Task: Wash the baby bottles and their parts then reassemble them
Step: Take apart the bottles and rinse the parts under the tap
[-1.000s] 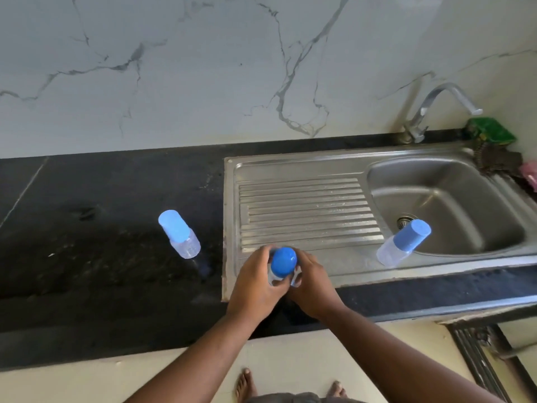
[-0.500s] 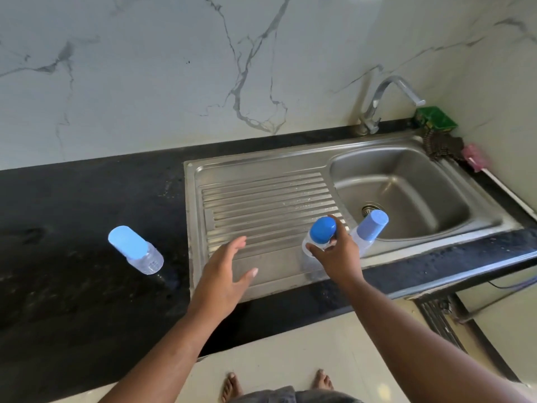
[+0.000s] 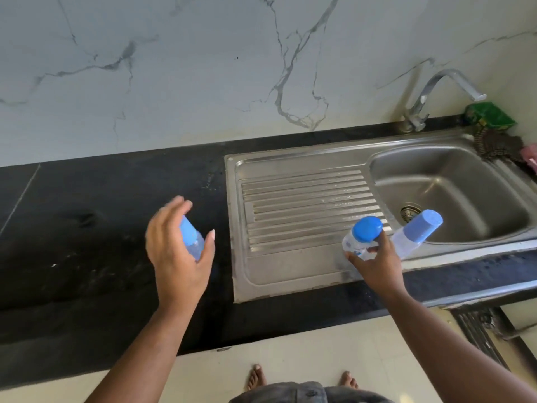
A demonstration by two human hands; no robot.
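Three clear baby bottles with blue caps are in view. My right hand [image 3: 373, 264] grips one bottle [image 3: 361, 235] on the steel drainboard [image 3: 290, 205], close to the basin. A second bottle [image 3: 415, 235] stands right beside it at the basin's edge. The third bottle [image 3: 190, 238] stands on the black counter [image 3: 87, 242] left of the sink. My left hand [image 3: 177, 251] is spread around this bottle with straight fingers and thumb; the hand covers part of the bottle, and I cannot tell whether it touches it.
The sink basin [image 3: 453, 193] with its drain lies at the right under a chrome tap [image 3: 430, 94]. A green pack [image 3: 491, 116], a dark scrubber [image 3: 494, 144] and a pink item [image 3: 530, 154] sit at the far right corner. The marble wall stands behind.
My hands have parted. The right hand carried its bottle rightward to beside the bottle at the basin. The left hand let go and moved left to the bottle on the counter.
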